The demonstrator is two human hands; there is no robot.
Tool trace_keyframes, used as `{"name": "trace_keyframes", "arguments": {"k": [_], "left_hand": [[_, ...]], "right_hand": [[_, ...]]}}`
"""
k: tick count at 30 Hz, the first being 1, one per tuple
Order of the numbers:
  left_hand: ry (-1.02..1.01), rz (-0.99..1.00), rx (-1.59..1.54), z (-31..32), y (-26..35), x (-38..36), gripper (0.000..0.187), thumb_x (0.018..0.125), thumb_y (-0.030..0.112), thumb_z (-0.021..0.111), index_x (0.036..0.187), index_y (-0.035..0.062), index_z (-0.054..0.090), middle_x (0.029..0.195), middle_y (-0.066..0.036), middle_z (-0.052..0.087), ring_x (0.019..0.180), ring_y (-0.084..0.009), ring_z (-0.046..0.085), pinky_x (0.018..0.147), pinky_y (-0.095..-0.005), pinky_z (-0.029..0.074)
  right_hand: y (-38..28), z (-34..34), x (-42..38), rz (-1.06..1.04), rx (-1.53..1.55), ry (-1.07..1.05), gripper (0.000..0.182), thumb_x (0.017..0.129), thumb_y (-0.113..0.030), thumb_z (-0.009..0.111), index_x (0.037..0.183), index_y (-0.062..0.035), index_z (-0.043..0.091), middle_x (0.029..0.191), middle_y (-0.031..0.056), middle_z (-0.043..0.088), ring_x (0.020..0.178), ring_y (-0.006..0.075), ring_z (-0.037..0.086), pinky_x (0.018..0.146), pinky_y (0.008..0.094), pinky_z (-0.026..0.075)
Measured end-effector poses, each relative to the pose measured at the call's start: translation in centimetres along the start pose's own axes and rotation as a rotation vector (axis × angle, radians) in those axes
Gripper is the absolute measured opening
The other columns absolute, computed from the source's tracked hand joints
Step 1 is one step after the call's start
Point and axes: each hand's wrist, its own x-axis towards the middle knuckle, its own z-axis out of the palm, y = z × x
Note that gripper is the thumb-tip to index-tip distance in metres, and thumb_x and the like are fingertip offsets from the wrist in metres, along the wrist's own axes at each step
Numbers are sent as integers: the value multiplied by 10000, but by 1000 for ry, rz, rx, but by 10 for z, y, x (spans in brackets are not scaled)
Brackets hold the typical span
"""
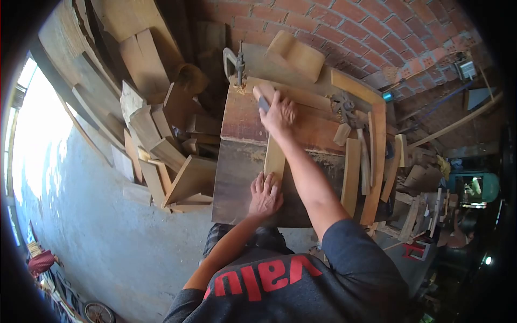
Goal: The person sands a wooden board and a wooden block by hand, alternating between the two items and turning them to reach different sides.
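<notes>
On the workbench (242, 161) lies a pale strip of wood (275, 158), running away from my body. My left hand (265, 196) grips its near end, fingers laid over the top. Farther up the strip, my right hand (279, 114) is closed around a small dark grey block (263, 104) pressed on the wood, partly hidden under the fingers. Past that block the far end of the strip (262, 90) shows near a metal clamp (239, 67) at the bench's back corner.
Several long wooden pieces (351, 175) lie along the bench's right side, with a dark metal tool (343, 106) among shavings. A curved wooden piece (296, 55) rests at the back by the brick wall (344, 27). Boards and offcuts (188, 180) are stacked on the left floor.
</notes>
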Motion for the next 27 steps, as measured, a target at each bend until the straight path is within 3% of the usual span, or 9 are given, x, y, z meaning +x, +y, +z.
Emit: {"name": "trace_keyframes", "arguments": {"k": [2, 6, 7, 10, 17, 21, 24, 26, 27], "left_hand": [[9, 8, -17, -2, 1, -2, 577, 810, 339, 673, 1301, 84, 511, 1454, -180, 373, 1373, -463, 300, 1078, -597, 300], [18, -12, -34, -2, 1, -3, 601, 808, 348, 677, 1317, 82, 504, 1451, -188, 377, 1370, -457, 307, 1083, -588, 295], [39, -3, -40, -3, 2, -2, 601, 808, 348, 677, 1317, 82, 504, 1451, -188, 377, 1370, -457, 307, 1083, -588, 295], [5, -9, -41, -2, 1, -3, 638, 803, 361, 684, 1343, 84, 491, 1463, -190, 361, 1370, -453, 308, 1093, -593, 282], [-5, -94, -146, -10, 1, -2, 739, 797, 408, 703, 1403, 85, 429, 1470, -204, 341, 1377, -440, 307, 1112, -562, 278], [108, -234, -368, -17, 1, 7, 775, 840, 418, 709, 1445, 63, 381, 1458, -229, 378, 1306, -433, 390, 1059, -531, 332], [252, -392, -496, -4, -20, 29, 484, 916, 264, 666, 1292, 10, 497, 1166, -209, 557, 1097, -374, 567, 953, -438, 465], [142, -600, -655, -9, -31, 50, 534, 870, 309, 718, 1280, 6, 559, 1161, -190, 624, 1021, -325, 666, 902, -411, 528], [144, -595, -653, -9, -37, 60, 534, 870, 309, 718, 1280, 6, 559, 1161, -190, 624, 1021, -325, 666, 902, -411, 528]], "right_hand": [[-4, 3, 6, 27, 40, -15, 601, 808, -352, 739, 1260, -64, 467, 1115, 251, 580, 1079, 386, 559, 885, 526, 447], [9, 1, -37, 9, -2, 25, 772, 845, -429, 707, 1450, -83, 376, 1210, 234, 579, 1196, 386, 529, 945, 525, 434], [14, -11, -59, 10, 6, -81, 765, 846, -439, 702, 1445, -82, 386, 1200, 232, 578, 1150, 391, 544, 932, 541, 431], [43, -17, -119, -64, -1, -17, 809, 793, -436, 756, 1421, -62, 411, 1134, 217, 586, 1053, 394, 561, 876, 514, 460], [139, -41, -218, 231, -29, 9, 840, 766, -446, 786, 1397, -32, 418, 1084, 229, 606, 1027, 423, 571, 895, 519, 459], [164, -35, -259, 356, -129, -23, 896, 808, -561, 713, 1474, -74, 362, 1200, 213, 541, 1092, 421, 534, 887, 538, 448], [149, -47, -266, 395, -156, -66, 924, 815, -581, 701, 1502, -90, 327, 1233, 208, 527, 1116, 418, 521, 895, 555, 443], [146, -45, -261, 397, -162, -46, 929, 814, -584, 702, 1507, -96, 321, 1234, 205, 530, 1129, 413, 518, 900, 559, 443], [146, -45, -258, 416, -159, -70, 935, 811, -584, 705, 1511, -101, 317, 1239, 203, 530, 1140, 408, 518, 910, 559, 441]]}}
